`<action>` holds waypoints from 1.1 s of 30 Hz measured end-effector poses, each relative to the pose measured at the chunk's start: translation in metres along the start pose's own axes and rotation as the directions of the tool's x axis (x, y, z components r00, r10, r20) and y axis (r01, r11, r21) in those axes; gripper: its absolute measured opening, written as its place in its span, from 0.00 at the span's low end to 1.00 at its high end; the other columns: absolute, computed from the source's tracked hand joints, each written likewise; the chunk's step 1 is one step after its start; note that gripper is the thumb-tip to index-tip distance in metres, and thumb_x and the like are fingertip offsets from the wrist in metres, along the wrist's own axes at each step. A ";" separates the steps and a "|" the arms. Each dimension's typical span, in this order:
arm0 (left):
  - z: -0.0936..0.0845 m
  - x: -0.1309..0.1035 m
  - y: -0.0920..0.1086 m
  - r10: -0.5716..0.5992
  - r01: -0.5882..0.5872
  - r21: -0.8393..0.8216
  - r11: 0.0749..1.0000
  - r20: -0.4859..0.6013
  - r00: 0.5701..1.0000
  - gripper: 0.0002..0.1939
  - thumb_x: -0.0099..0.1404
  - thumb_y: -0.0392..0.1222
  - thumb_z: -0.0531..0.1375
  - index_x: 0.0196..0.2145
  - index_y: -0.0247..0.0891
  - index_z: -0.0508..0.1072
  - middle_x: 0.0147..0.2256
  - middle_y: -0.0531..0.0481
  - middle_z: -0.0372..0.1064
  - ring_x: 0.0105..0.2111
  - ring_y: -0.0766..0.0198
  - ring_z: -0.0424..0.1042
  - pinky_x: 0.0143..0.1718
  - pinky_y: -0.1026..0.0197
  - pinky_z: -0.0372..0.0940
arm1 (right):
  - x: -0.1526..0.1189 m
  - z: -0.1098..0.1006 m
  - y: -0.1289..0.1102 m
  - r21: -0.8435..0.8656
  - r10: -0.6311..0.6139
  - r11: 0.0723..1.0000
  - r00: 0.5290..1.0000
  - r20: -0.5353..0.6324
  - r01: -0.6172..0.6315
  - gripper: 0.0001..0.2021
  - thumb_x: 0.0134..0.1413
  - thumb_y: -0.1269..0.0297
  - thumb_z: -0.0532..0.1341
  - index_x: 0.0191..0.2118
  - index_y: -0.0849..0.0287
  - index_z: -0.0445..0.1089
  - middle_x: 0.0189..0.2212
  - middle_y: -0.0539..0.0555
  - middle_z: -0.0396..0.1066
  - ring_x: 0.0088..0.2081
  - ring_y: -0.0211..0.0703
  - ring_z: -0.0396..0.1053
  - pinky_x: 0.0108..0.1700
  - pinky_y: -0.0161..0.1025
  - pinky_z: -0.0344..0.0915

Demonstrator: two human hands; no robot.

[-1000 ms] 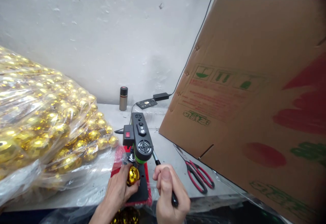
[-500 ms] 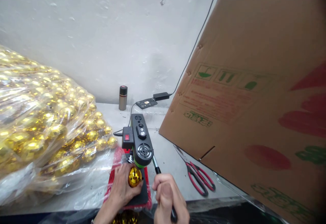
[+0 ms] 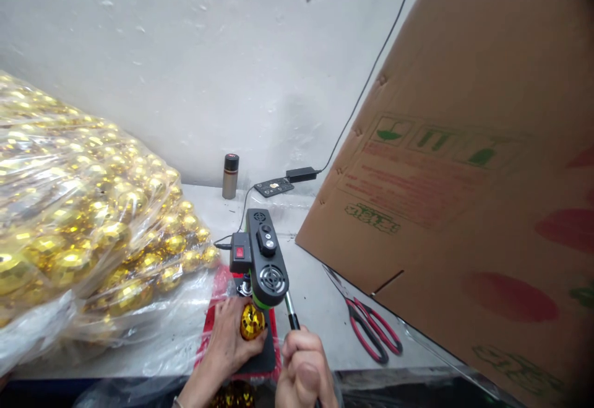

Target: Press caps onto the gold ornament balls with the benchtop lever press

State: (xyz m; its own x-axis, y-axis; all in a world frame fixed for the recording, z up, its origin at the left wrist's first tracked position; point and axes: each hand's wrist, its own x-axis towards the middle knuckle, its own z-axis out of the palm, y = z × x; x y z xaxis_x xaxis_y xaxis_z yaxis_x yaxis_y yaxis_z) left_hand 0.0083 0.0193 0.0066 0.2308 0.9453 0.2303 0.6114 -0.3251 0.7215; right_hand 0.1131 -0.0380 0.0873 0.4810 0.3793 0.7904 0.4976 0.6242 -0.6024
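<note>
My left hand (image 3: pixel 228 338) is closed around a gold faceted ball (image 3: pixel 253 322), thumb on its near side. The ball sits directly under the front end of a small black bench press (image 3: pixel 268 259) with a green underside; whether they touch I cannot tell. A black box with a red switch (image 3: pixel 240 252) is fixed to the press's left side. My right hand (image 3: pixel 304 368) is wrapped around the black grip of the lever (image 3: pixel 293 318), which sticks out toward me from the press's right side. The lever's lower end is mostly hidden by my fingers.
A clear plastic bag (image 3: pixel 93 222) full of gold balls fills the left. A large cardboard box (image 3: pixel 417 179) leans in on the right, with red-handled scissors (image 3: pixel 374 330) beside it. At the back stand a small canister (image 3: pixel 230 176) and a black adapter (image 3: pixel 301 174) with its cable.
The view has shifted slightly, so the scene sits a bit further right. The lever grip and my right hand are slightly lower against the press. My left hand still holds the ball in place.
</note>
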 end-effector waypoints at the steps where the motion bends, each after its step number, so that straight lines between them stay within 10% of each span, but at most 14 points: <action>1: 0.000 0.000 0.000 0.001 -0.001 -0.002 1.000 0.002 1.000 0.16 0.57 0.43 0.66 0.44 0.40 0.76 0.41 0.44 0.79 0.44 0.43 0.77 0.49 0.42 0.66 | 0.001 0.001 0.000 0.002 -0.021 1.000 1.000 -0.015 0.021 0.22 0.76 0.66 0.50 0.25 0.55 0.61 0.23 0.43 0.64 0.24 0.31 0.62 0.45 0.36 0.68; 33: 0.003 0.002 -0.002 -0.046 0.046 0.002 0.999 0.032 0.998 0.16 0.56 0.43 0.66 0.43 0.41 0.75 0.42 0.43 0.79 0.44 0.43 0.77 0.50 0.43 0.66 | 0.000 0.010 0.012 -0.018 -0.157 0.988 0.984 -0.089 0.155 0.23 0.76 0.66 0.48 0.24 0.55 0.57 0.20 0.42 0.59 0.21 0.31 0.58 0.41 0.36 0.68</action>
State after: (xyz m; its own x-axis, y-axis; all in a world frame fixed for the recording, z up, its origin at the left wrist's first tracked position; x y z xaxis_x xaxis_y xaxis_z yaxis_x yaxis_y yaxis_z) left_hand 0.0099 0.0215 0.0036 0.2263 0.9581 0.1757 0.6228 -0.2811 0.7301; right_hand 0.1124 -0.0235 0.0814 0.4597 0.2145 0.8618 0.5795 0.6628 -0.4741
